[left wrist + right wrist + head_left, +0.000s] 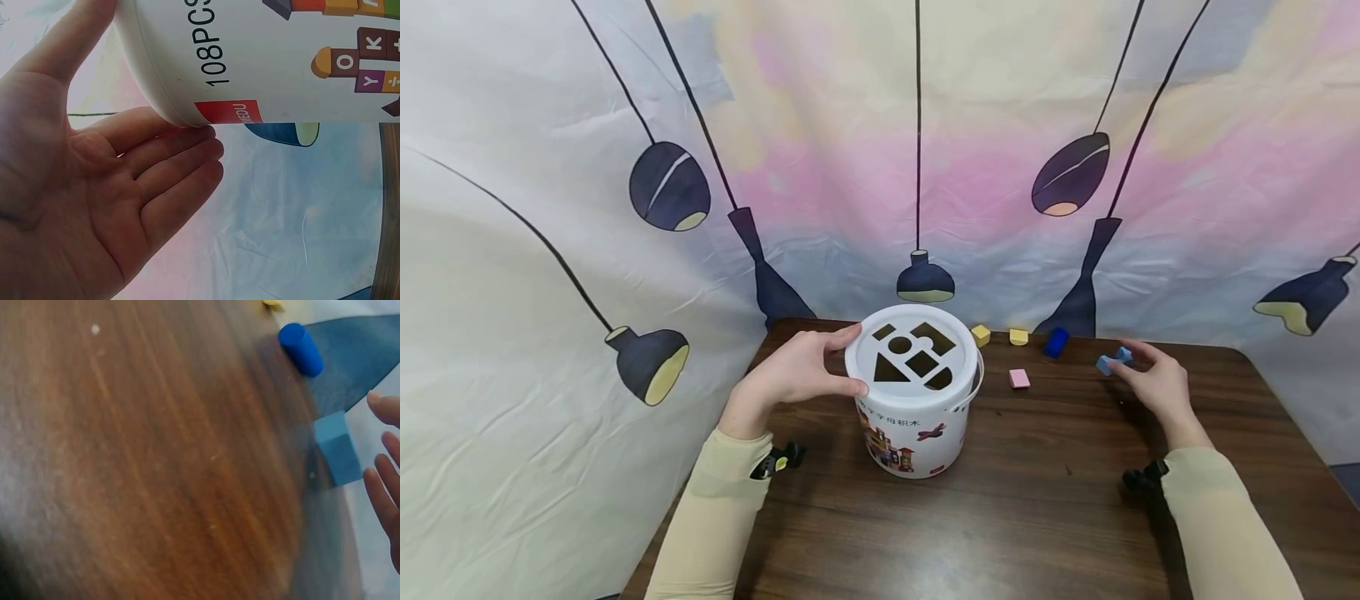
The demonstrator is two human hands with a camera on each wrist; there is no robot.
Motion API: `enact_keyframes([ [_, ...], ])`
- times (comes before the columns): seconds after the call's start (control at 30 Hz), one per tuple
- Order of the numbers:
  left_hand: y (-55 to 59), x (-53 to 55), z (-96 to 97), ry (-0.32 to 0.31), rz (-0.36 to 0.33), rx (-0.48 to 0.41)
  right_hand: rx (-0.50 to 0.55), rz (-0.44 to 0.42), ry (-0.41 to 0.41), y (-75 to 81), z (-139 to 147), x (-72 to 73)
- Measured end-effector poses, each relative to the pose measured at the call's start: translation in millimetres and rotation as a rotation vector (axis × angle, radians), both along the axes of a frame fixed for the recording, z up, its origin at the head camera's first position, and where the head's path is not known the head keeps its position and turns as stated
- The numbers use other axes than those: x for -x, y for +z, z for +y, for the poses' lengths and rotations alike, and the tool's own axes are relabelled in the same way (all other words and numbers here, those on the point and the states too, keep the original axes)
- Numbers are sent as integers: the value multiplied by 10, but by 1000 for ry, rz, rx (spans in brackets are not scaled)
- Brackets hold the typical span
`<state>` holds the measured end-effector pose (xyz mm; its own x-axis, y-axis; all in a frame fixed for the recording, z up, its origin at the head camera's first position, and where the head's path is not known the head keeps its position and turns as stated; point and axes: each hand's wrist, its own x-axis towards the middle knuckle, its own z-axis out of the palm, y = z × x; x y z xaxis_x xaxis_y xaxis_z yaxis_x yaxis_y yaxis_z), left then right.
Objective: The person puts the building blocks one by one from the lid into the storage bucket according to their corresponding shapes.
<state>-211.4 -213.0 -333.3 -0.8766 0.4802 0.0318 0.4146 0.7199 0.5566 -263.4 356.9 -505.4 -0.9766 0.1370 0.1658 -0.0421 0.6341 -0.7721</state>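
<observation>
My left hand (797, 367) rests against the lid rim of a white toy bucket (917, 437), thumb on the near side and index finger on the far side. In the left wrist view its fingers (178, 169) look fairly straight. Shape-cut holes mark the lid (891, 315). On the right, my right hand (1161, 387) is over a light-blue block (1103, 364) near the table's back edge. In the right wrist view, loosely bent fingertips (375, 481) lie close beside the light-blue block (340, 453); contact is unclear, and part of the hand is out of frame.
A dark-blue cylinder (1056, 343), two yellow blocks (1018, 337) and a pink block (1018, 379) lie between the bucket and my right hand. The bucket's handle (976, 387) hangs on its right side. Behind the brown table (1000, 525) is a patterned cloth wall (842, 167).
</observation>
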Motion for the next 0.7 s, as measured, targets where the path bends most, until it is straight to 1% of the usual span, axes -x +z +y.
enact_keyframes([
  [0.1,13,-2,6,0,-3,6,3,-9,-32,-76,36,20],
  [0.23,25,-10,11,-2,-6,9,2,-26,-54,-143,63,44],
  [0.47,30,-21,23,5,-17,6,-5,-94,-64,-219,108,85],
  [0.7,16,-12,21,12,-24,-4,-9,-123,-109,-246,59,105],
])
